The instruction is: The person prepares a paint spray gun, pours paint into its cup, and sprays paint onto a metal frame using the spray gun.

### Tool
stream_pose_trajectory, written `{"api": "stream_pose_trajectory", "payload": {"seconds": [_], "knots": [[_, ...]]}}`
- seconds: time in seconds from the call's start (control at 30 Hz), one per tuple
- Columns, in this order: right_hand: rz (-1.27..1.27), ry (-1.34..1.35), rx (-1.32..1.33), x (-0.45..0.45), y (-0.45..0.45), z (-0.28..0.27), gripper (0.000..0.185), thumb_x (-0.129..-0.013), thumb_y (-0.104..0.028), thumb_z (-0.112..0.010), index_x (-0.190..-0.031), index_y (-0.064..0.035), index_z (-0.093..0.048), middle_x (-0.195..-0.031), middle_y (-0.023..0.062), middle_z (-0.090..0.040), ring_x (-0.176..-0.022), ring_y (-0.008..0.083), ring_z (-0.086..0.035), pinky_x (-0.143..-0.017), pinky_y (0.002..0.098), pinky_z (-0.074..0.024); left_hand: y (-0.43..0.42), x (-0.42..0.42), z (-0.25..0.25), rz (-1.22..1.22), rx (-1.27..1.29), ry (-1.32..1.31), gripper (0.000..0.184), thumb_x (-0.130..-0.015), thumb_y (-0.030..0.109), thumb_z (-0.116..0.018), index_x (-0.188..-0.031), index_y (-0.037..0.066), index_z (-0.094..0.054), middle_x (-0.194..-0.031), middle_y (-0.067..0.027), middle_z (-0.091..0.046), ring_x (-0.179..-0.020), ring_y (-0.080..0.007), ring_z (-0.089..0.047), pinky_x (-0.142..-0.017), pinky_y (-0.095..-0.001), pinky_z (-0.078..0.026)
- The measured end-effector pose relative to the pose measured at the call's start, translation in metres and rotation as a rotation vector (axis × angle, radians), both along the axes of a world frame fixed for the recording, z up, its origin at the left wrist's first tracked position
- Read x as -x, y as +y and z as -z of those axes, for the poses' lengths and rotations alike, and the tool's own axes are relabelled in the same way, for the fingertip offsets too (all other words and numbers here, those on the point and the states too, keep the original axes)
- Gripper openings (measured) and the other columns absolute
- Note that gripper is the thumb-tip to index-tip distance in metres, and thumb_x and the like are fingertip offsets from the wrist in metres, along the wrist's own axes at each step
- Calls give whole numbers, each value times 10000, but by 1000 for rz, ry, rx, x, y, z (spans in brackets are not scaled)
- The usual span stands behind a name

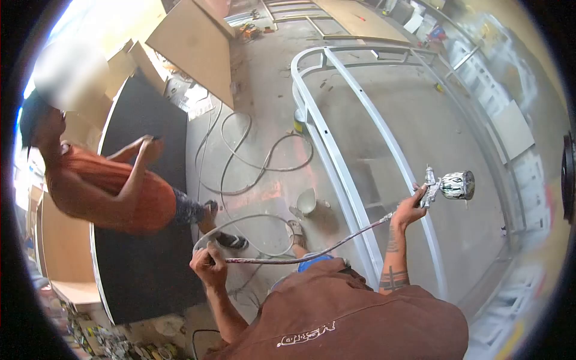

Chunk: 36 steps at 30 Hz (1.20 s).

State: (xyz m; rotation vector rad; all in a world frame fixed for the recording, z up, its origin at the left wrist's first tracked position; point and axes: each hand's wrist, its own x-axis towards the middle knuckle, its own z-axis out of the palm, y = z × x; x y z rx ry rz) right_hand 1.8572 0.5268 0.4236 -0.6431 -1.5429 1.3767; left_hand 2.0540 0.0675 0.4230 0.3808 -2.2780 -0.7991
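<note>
My right hand (410,210) is closed round the handle of a paint-spattered spray gun (429,186), whose metal cup (457,185) points to the right. It is over a light grey metal frame (384,135) with long curved bars. A hose (336,245) runs from the gun across my front to my left hand (209,264), which is closed around it. My brown shirt (372,318) fills the bottom of the view.
A person in an orange top (114,186) stands at the left beside a large dark panel (144,264). Hose loops (264,171), a bucket (306,203) and a can (299,122) are on the floor. Wooden boards (195,48) lean behind.
</note>
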Motion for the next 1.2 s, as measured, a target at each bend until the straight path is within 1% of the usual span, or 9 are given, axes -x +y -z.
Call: {"api": "stream_pose_trajectory", "payload": {"seconds": [0.2,0.57,0.67,0.73,0.83,0.93,1.03,1.1,1.2], "knots": [[-4,36,4,90,-58,-5,358,-1000,-248,-509,-1036,88,-628,-1005,157,-672,-940,202,-608,-878,357,-458,-56,103,8,-111,-11,-81,315,-881,49,-548,-587,-23,-462,-522,-115,-466,-464,-256,-420,-527,-374,-334],[-83,28,57,207,-105,8,308,-988,-200,-532,-1053,91,-610,-999,141,-662,-930,201,-602,-870,349,-459,-88,254,9,-110,121,-75,345,-878,57,-563,-545,2,-492,-516,-121,-495,-472,-288,-455,-562,-379,-360],[-46,17,-9,222,-123,11,295,-989,-190,-527,-1044,89,-607,-987,134,-656,-934,200,-597,-873,352,-456,-112,291,34,-77,184,-97,349,-867,50,-582,-535,9,-483,-515,-109,-493,-474,-283,-457,-562,-379,-362],[6,55,-67,242,-133,28,295,-992,-225,-529,-1031,52,-621,-957,67,-646,-744,98,-499,-637,275,-381,-132,328,53,-48,215,-79,353,-859,42,-592,-529,15,-472,-516,-102,-492,-477,-278,-458,-562,-376,-362],[67,-31,-78,261,-157,52,290,-997,-252,-523,-1031,14,-635,-765,3,-579,-591,52,-438,-511,236,-336,-157,392,81,3,189,-42,353,-855,35,-599,-529,19,-465,-517,-96,-489,-481,-276,-459,-559,-376,-363],[78,-57,47,283,-205,63,296,-1002,-268,-508,-1029,-6,-643,-582,-42,-429,-500,64,-384,-493,235,-320,-195,457,141,3,205,-128,344,-864,35,-593,-540,19,-479,-516,-101,-486,-486,-276,-458,-587,-375,-377],[107,-122,-7,310,-263,90,311,-1011,-257,-481,-1114,15,-590,-704,15,-531,-546,75,-428,-522,255,-376,-240,535,192,15,162,-179,371,-893,73,-580,-541,16,-475,-500,-93,-455,-508,-273,-464,-637,-366,-385],[169,-163,-1,330,-305,123,323,-1015,-255,-469,-1162,20,-553,-772,40,-570,-597,84,-460,-545,253,-396,-263,581,209,2,67,-304,421,-924,180,-558,-557,-14,-487,-538,-126,-486,-547,-300,-456,-633,-408,-378],[156,-303,204,354,-358,175,318,-1007,-287,-488,-1164,-18,-555,-773,15,-586,-662,94,-501,-594,252,-409,-295,640,243,-55,71,-387,435,-937,235,-535,-586,-23,-540,-589,-161,-537,-590,-327,-497,-659,-426,-390]]}}
